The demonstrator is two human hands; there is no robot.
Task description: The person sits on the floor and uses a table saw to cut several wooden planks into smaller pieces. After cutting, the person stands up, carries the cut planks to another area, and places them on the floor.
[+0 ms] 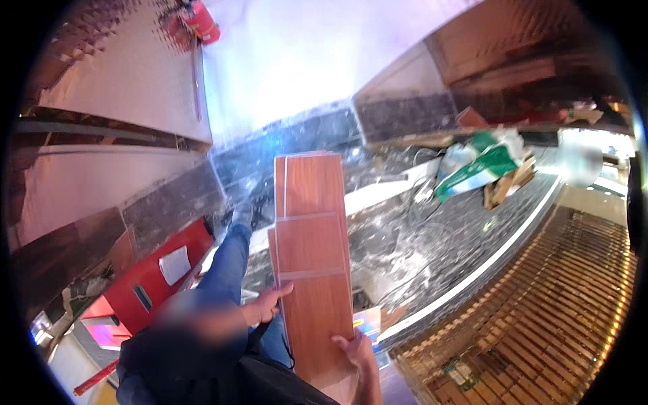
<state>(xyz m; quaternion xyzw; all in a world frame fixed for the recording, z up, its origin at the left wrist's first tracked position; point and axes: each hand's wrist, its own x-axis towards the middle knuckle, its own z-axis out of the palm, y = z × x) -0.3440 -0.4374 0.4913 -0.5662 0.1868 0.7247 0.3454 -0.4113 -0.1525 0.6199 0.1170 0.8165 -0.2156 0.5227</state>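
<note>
A stack of long reddish-brown wood-look planks [312, 239], with staggered pale edges, stands out in front of me at the middle of the view. My left hand [270, 304] grips the stack's left edge, thumb lying on its face. My right hand [358, 354] grips the right edge lower down, thumb also on the face. The fingers behind the planks are hidden. My jeans-clad leg [233, 260] shows left of the stack.
A red cabinet [152, 277] stands at left. A red extinguisher [202, 23] is by the far wall [283, 61]. Green-and-white bags [476, 169] and wood scraps lie at right on dusty dark flooring [439, 250]. A slatted wooden surface [540, 283] fills the lower right.
</note>
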